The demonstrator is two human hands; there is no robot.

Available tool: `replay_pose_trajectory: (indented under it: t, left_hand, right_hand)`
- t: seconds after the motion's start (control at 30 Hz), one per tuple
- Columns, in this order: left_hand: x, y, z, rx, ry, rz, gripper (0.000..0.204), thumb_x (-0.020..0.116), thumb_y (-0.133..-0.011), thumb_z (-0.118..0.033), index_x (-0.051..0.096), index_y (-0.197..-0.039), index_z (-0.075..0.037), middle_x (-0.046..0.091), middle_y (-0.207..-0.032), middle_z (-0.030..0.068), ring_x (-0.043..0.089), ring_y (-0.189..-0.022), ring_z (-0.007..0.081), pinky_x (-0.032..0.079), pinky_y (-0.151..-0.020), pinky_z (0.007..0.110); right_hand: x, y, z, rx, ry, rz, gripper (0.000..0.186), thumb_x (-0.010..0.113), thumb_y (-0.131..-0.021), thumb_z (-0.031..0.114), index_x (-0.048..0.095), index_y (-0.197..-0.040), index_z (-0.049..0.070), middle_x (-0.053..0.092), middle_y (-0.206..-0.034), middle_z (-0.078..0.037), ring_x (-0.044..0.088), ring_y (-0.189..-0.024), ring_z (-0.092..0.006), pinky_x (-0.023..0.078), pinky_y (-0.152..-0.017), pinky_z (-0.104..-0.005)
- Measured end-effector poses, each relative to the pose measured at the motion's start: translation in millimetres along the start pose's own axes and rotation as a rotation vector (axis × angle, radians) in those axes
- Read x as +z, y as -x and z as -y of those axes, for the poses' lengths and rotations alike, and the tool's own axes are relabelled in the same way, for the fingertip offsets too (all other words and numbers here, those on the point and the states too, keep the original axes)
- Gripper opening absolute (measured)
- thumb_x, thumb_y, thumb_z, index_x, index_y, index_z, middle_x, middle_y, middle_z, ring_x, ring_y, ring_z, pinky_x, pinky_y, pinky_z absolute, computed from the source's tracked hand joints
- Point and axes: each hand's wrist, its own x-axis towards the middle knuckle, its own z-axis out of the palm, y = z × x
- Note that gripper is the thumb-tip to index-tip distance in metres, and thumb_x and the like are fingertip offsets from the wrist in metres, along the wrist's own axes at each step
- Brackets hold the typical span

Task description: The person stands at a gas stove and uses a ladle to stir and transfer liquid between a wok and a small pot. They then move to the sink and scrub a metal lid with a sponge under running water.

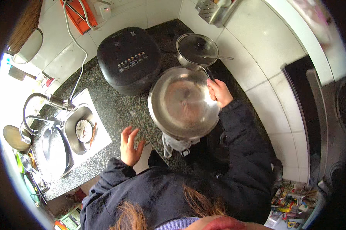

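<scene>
My right hand [220, 93] is closed around the dark handle of a small steel saucepan [185, 61] with a glass lid [198, 46]. A wide, shallow steel pan [180, 99] stands directly below the saucepan, its far right rim beside my right fingers. What supports it is mostly hidden; a grey cloth [175, 145] shows under its near edge. My left hand [130, 147] is open, fingers apart and slightly curled, over the speckled counter [130, 111], holding nothing.
A black rice cooker [128, 59] stands at the back. On the left, a steel sink [74, 122] holds a plate [84, 131] and a brown stick [93, 135], under a curved faucet [56, 102]. A white cable [82, 53] hangs down the tiled wall.
</scene>
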Motion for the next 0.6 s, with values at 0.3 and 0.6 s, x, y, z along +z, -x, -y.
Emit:
replay_pose_trajectory:
  t: [0.3,0.6]
  left_hand:
    - [7.4,5.9,35.5,-0.138,0.025,0.127,0.050,0.070,-0.072,-0.008,0.052,-0.118,-0.006,0.044,-0.123,0.0202,0.050,-0.109,0.0366,0.046,-0.089,0.041]
    - [-18.6,2.3,61.1,-0.268,-0.064,0.118,0.050,0.070,-0.073,-0.007,0.050,-0.119,-0.006,0.044,-0.124,0.0200,0.054,-0.103,0.0367,0.048,-0.085,0.041]
  right_hand:
    - [-20.5,-191.9,-22.3,0.068,0.118,-0.117,0.028,0.063,-0.088,0.025,0.047,-0.076,0.005,0.037,-0.052,0.000,0.030,-0.040,-0.0097,0.021,-0.039,-0.0306]
    - [-41.6,-268.0,-36.0,0.098,0.429,-0.155,0.043,0.064,-0.086,0.034,0.058,-0.104,-0.006,0.047,-0.056,-0.003,0.044,-0.046,-0.0116,0.035,-0.044,-0.0295]
